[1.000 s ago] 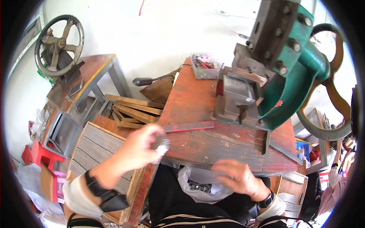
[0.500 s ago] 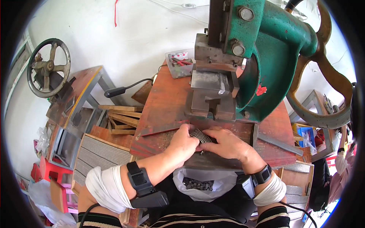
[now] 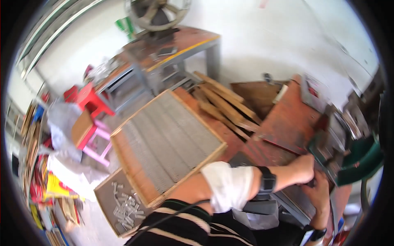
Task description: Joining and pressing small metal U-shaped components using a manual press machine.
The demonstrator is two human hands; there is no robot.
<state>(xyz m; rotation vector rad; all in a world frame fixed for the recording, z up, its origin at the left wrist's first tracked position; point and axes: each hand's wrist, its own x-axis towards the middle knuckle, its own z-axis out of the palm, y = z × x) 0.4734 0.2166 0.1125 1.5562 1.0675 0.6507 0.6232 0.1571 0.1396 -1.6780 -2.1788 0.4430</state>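
Observation:
My left hand (image 3: 303,167), at the right of the view, is curled closed near the front of the green press (image 3: 359,164). Just below it, my right hand (image 3: 319,193) has its fingers bent around a small dark ridged stack (image 3: 312,182), mostly hidden and blurred. What the left fingers hold, if anything, is out of sight. Both hands are close together over the reddish workbench (image 3: 287,119). Beside my left arm lies a wooden-rimmed tray (image 3: 141,174) with rows of thin grey ridged pieces (image 3: 164,135).
A smaller tray (image 3: 107,192) with loose metal cylinders sits below the large one. Wooden slats (image 3: 227,108) lie behind it. Left are a pink-legged stool (image 3: 95,144), a red stool (image 3: 92,100) and plastic bags (image 3: 65,123). A second bench (image 3: 186,39) carries a handwheel (image 3: 158,14).
The view has swung left, so the hands and press now appear at the right and the trays fill the middle. The hands stay close together; the ridged stack is now mostly hidden.

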